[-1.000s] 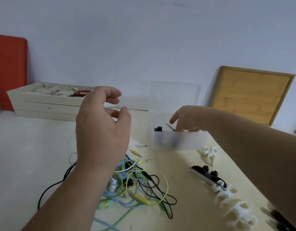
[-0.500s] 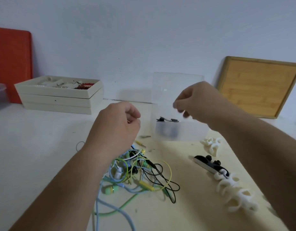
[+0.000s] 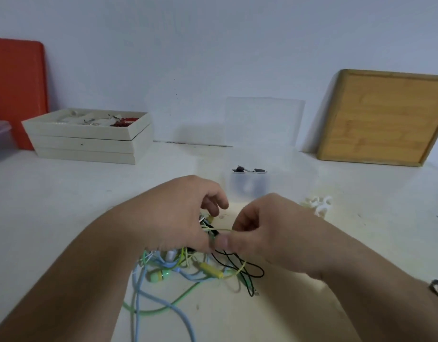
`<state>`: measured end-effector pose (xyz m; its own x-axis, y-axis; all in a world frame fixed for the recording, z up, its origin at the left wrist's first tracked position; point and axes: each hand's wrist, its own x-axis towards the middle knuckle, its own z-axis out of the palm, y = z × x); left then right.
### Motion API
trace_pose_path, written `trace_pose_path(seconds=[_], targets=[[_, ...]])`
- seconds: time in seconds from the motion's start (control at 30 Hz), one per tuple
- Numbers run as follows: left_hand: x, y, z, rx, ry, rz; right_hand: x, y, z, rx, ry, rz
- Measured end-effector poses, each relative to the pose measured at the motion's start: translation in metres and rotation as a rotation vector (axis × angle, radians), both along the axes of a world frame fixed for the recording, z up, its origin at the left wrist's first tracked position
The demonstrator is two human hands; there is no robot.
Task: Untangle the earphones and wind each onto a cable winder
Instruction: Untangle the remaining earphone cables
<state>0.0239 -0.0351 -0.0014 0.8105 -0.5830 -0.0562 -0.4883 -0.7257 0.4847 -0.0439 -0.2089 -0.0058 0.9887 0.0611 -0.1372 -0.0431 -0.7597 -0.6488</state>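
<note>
A tangle of earphones [image 3: 188, 270] in green, blue, yellow, black and white lies on the pale table in front of me. My left hand [image 3: 178, 213] hovers over the tangle's top with fingers curled, thumb and finger pinching a cable. My right hand [image 3: 259, 230] meets it from the right, pinching a thin yellow cable [image 3: 220, 229] between thumb and fingers. A white cable winder [image 3: 319, 204] lies to the right beyond my right hand. A black wound earphone [image 3: 248, 169] sits in the clear plastic box [image 3: 247, 186].
The clear box's lid [image 3: 264, 119] stands open behind it. A stack of cream trays [image 3: 89, 141] is at the back left beside an orange board [image 3: 15, 90]. A wooden board [image 3: 383, 117] leans on the wall at the back right.
Both hands have dropped from chest height down to the tangle and come together. The right hand left the clear box. The view has tilted down and nearer.
</note>
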Motion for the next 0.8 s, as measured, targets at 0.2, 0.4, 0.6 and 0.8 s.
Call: trace_pose_path(seconds=[0.2,0.4,0.6,0.8], targets=[[0.005,0.006,-0.001,0.011,-0.034,0.027,0.005,-0.004,0.004,0.581,-0.256,-0.086],[0.009,0.019,0.005,0.063,-0.247,0.191,0.012,-0.014,0.006,1.221,-0.219,-0.166],[0.016,0.024,0.009,-0.418,-0.351,0.387,0.010,-0.029,0.009,0.991,-0.270,-0.199],[0.015,0.015,0.017,-1.112,0.022,0.524,0.008,-0.021,0.005,0.066,-0.274,-0.129]])
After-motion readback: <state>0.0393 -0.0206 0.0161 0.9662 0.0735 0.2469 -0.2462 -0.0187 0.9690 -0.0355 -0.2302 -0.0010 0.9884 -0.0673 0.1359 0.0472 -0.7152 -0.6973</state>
